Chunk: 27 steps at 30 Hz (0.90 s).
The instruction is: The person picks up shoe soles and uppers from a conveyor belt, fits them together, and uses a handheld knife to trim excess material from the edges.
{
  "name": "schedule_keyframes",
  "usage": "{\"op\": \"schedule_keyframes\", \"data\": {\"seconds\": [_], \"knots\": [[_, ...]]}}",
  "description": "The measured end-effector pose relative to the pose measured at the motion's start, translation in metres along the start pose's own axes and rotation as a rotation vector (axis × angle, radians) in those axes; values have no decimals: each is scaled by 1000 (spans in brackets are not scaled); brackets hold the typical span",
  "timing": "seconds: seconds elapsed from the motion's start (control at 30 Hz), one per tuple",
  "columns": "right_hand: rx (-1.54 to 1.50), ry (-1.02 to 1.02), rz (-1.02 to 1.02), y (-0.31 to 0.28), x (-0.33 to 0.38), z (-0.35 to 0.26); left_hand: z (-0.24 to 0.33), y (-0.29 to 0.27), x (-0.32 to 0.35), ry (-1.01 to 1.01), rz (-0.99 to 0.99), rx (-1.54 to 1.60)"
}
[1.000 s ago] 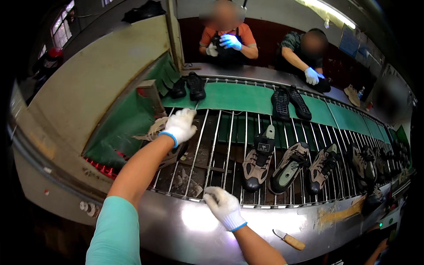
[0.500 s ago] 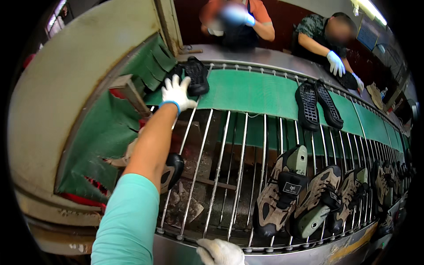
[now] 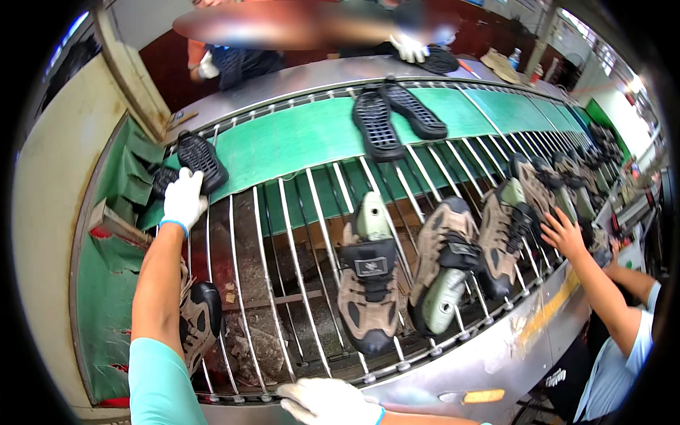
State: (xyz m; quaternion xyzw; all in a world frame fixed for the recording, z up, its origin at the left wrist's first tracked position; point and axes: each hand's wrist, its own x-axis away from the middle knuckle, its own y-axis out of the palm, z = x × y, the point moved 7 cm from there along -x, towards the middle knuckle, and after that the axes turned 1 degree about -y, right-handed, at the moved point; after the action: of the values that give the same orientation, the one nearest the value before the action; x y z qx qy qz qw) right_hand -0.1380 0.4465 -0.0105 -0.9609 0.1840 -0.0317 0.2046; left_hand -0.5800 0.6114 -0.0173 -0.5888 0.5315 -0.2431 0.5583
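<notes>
Black sole (image 3: 202, 163): lying at left end of green strip (image 3: 283, 134), apparently touched by left hand (image 3: 185, 202) | grip: whether clamped or loose cannot be told | risk: if only the edge is pinched, sole could be dropped onto rods (image 3: 295, 241), or second sole (image 3: 163, 183) could be dragged along.

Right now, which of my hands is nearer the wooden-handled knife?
Right. Your right hand is to the left of the knife, on the side nearest you; your left hand is farther off, at a black sole.
</notes>
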Motion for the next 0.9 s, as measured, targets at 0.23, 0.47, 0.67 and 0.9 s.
{"op": "schedule_keyframes", "data": {"seconds": [0.23, 0.47, 0.67, 0.9], "knots": [[31, -132, 102, 34, 6, 29, 69, -108, 48, -53, 91, 388], [-135, 451, 419, -3, 12, 66, 182, -277, 241, 90, -504, 766], [-382, 19, 690, -5, 10, 87, 185, -334, 429, 154, -206, 776], [-305, 70, 394, 15, 53, 27, 215, -322, 542, 183, -73, 574]]}}
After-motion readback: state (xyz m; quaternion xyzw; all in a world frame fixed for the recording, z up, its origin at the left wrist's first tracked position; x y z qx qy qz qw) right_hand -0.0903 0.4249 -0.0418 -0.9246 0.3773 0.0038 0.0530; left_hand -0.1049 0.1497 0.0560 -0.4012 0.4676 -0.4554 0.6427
